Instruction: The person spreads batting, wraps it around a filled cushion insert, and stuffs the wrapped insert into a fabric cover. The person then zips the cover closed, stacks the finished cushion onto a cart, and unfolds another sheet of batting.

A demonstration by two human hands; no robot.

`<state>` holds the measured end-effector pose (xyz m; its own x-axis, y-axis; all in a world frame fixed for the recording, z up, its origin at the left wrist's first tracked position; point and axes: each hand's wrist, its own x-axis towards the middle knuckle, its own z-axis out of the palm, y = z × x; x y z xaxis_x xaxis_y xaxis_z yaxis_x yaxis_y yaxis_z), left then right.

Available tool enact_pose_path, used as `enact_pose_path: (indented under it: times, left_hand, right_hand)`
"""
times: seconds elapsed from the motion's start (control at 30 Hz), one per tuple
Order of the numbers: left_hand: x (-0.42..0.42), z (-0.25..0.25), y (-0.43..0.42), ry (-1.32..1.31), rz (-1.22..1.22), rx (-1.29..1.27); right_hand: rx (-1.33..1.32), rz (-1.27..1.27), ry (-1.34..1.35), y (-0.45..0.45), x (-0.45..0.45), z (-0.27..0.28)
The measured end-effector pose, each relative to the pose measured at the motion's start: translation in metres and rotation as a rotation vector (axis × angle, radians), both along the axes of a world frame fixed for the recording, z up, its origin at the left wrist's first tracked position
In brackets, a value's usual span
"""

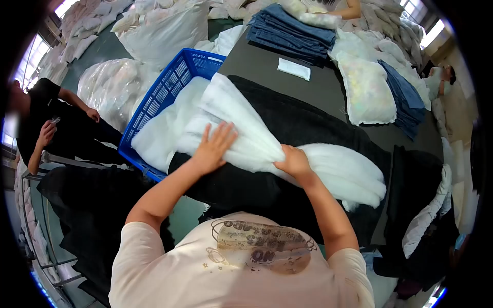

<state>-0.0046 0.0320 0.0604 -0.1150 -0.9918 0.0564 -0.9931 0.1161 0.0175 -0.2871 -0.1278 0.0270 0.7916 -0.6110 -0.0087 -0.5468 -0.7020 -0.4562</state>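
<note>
Padding [251, 138] is lying over cloth [303, 115] on a bench [264, 66], trailing left into a basket [149, 102]; folded denim [290, 35] is resting behind.

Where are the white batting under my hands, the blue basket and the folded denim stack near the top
White batting [254, 143], head view: on its middle stretch.
Blue basket [158, 97], head view: on its slotted wall, picture-left side.
Folded denim stack [290, 35], head view: on its layered folds.

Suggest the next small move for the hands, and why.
Probably slide the left hand toward the right hand, gathering the white wadding: the right hand grips it where it narrows, while the left lies flat, fingers spread, on its wider part.
</note>
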Motion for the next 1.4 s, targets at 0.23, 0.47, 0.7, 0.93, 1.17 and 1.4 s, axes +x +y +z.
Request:
enact_pose_path:
  times: [0.23,0.47,0.7,0.93,1.17,1.4]
  left_hand:
    - [0.032,0.02,-0.083,0.095,-0.05,-0.296]
    - [0.019,-0.043,-0.11,0.322,-0.09,-0.084]
    - [0.036,0.002,-0.087,0.33,0.036,-0.29]
    - [0.046,-0.003,-0.063,0.24,0.025,-0.135]
    - [0.038,-0.028,-0.05,0.161,0.047,-0.406]
    - [0.036,-0.065,-0.079,0.106,-0.223,-0.303]
  right_hand:
    - [-0.173,0.244,0.099,0.045,0.001,0.173]
    - [-0.141,-0.045,0.36,0.002,-0.034,0.092]
    - [0.057,0.044,-0.168,0.009,0.054,0.098]
    - [0.106,-0.057,-0.064,0.033,0.159,-0.004]
    - [1.213,0.132,-0.201,0.004,0.148,0.012]
    - [1.467,-0.205,-0.272,0.036,0.118,-0.025]
